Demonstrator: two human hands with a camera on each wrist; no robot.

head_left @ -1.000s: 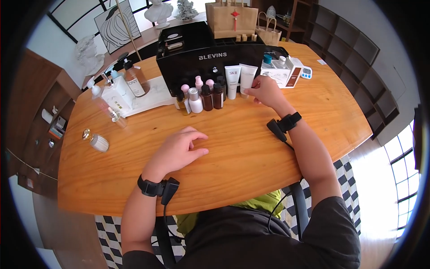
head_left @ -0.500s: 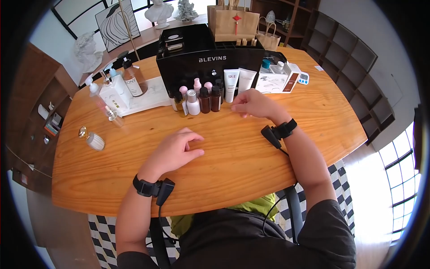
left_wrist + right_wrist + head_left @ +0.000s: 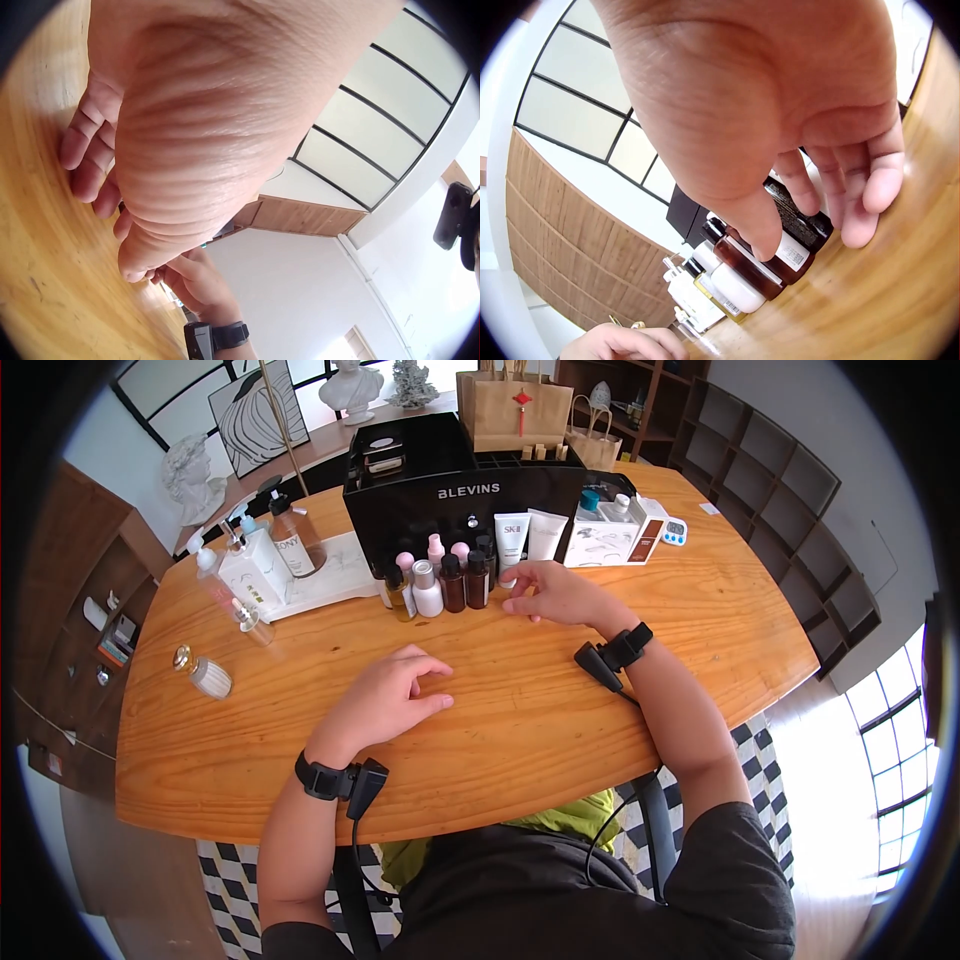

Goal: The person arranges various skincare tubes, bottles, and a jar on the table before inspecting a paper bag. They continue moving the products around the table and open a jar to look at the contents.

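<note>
Dark brown bottles stand at twelve o'clock on the wooden table as the right hand, fingers loosely curled and holding nothing, has slid toward them from the white tubes, left hand resting relaxed

Paper bags and busts stand behind the table.

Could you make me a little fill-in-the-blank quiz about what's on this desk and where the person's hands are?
1. The black organiser box bears the word ____.
2. The person's left hand rests on the bare ____ tabletop.
3. The right hand is near the two white ____ standing against the box.

Missing words: BLEVINS; wooden; tubes
</note>
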